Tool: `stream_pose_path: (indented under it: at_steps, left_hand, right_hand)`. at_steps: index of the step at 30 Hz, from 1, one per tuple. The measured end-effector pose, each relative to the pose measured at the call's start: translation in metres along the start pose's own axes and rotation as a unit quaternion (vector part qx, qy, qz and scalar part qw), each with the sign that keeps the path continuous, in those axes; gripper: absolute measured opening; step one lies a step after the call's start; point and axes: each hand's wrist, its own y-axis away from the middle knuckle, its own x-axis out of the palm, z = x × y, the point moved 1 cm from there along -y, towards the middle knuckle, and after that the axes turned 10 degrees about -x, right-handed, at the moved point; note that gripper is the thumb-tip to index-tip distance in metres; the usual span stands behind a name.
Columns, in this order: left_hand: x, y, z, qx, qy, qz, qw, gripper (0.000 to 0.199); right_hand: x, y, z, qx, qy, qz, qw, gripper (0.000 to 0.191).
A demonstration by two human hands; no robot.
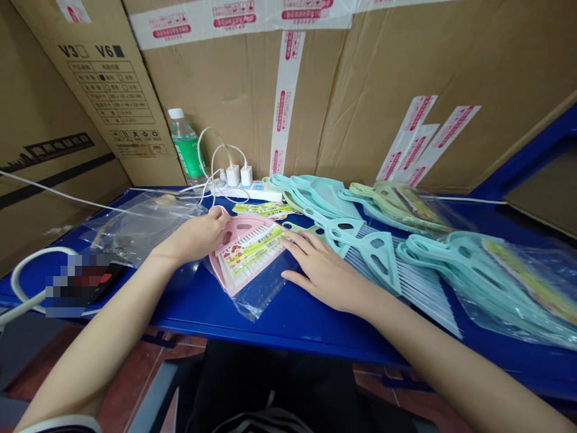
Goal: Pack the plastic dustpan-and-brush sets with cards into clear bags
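A pink dustpan with a white-bristled brush [246,258] lies in a clear plastic bag with a printed yellow-green card. My left hand [198,236] curls over the dustpan's upper left edge, gripping it through the plastic. My right hand [322,270] lies flat, fingers spread, its fingertips against the right edge of the bag. Just beyond those fingers, mint-green dustpans and brushes [374,258] lie in an overlapping row, with more bagged mint sets [469,270] at the far right.
All this lies on a blue shelf top [288,325]. Behind stand a white power strip [250,191] with chargers, a green-labelled water bottle [187,144], and taped cardboard boxes [252,84]. A loose plastic bag [139,228] and a white cable [33,279] lie at left.
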Motion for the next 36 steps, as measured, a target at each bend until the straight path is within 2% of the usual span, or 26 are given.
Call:
stream_pose_path:
  at_steps: [9,21,28,36]
  left_hand:
    - [0.003,-0.001,0.002,0.007,0.008,-0.013,1.000,0.030]
    - [0.001,0.001,0.000,0.004,-0.013,-0.009,1.000,0.034]
    - [0.003,0.001,0.001,0.016,-0.012,-0.033,0.999,0.030]
    - [0.003,0.001,0.000,0.014,-0.025,-0.022,0.999,0.032]
  right_hand:
    - [0.003,0.001,-0.002,-0.007,-0.008,-0.013,1.000,0.059]
    - [-0.003,0.000,0.002,-0.003,0.008,0.021,1.000,0.059]
    - [-0.008,-0.002,0.005,0.002,0.019,0.052,0.998,0.059]
    - [-0.006,0.000,0.004,-0.006,0.025,0.048,0.999,0.058]
